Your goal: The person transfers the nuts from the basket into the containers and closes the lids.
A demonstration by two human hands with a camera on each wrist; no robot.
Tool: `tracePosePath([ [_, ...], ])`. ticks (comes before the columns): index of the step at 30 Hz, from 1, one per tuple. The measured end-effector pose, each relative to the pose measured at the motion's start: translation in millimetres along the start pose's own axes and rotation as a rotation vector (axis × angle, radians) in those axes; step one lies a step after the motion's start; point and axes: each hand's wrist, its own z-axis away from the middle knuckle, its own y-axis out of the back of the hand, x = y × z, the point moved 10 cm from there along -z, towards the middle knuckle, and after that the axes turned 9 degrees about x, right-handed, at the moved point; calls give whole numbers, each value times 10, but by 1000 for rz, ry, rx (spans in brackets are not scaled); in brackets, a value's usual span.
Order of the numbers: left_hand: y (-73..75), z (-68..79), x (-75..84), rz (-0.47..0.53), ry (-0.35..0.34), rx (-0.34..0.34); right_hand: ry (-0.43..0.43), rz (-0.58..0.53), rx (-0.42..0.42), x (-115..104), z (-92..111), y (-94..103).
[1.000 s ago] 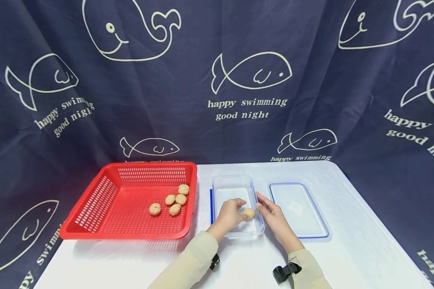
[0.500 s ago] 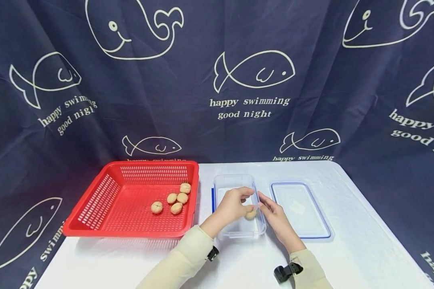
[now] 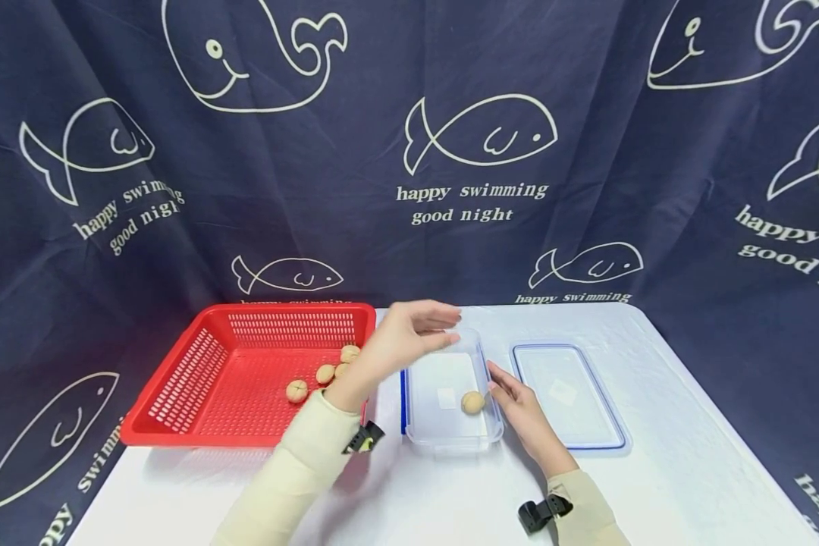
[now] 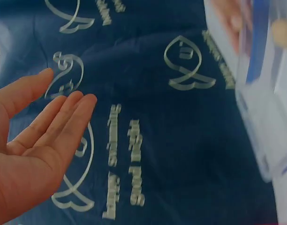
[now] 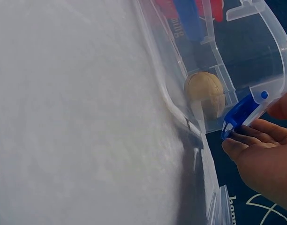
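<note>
One walnut (image 3: 472,402) lies inside a clear plastic food container (image 3: 450,438) with blue side clips; the right wrist view also shows that walnut (image 5: 204,91) through the wall. My left hand (image 3: 409,334) is raised over the container's far left part, toward the red basket. Its fingers are extended, thumb apart, and nothing is in it, as the left wrist view of the hand (image 4: 40,145) confirms. At the container's right side, my right hand (image 3: 522,409) holds the wall and rim, fingers by the blue clip (image 5: 242,112).
A red plastic basket (image 3: 177,438) on the left holds several walnuts, some partly behind my left arm. The container's clear lid (image 3: 566,409) with a blue seal lies flat on the right. A dark printed curtain (image 3: 355,189) hangs behind the white table (image 3: 669,455).
My left hand has let go of the walnut in the container and lifted away up and to the left. My right hand stays at the container's right side.
</note>
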Motion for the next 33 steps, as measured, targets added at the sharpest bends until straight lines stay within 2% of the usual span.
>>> tracePosePath([
  [5, 420, -116, -48, 49, 41, 40, 0, -1, -4, 7, 1, -11],
  [9, 766, -196, -175, 48, 90, 57, -1, -3, -9, 8, -4, -27],
  [15, 1171, -279, -457, 75, 152, 10, 1, 3, -7, 0, -3, -12],
  [18, 1315, -290, -616, 81, 166, -35, -5, 7, -2, 2, 2, 5],
  [23, 1520, -227, -873, 75, 188, -118, -5, 8, -7, -1, -6, -3],
  [28, 1659, -117, -1141, 62, 231, -201, -3, 16, -15, 13, -9, -8],
  [33, 1800, 17, -1442, -5, 300, -235, 6, 18, -23, -2, 7, -10],
])
